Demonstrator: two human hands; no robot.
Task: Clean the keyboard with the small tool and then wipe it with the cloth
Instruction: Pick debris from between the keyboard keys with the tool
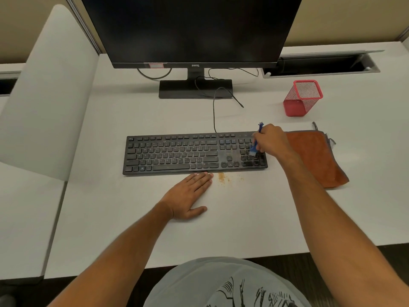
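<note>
Right hand fingers pinched a blue brush on the keyboard, left hand flat on the counter, fingers together, cloth beside

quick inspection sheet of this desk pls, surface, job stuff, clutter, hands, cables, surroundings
surface: white desk, brown crumbs in front of the keyboard
job's things: black keyboard, dusty at its right end; blue brush on the number pad; orange cloth flat to the right
clutter: red mesh cup, looks empty
hands: right hand grips the brush; left hand flat on the desk at the keyboard's front edge
cables: keyboard cable runs back; loops behind the monitor
surroundings: partition on the left, open cable tray
</note>
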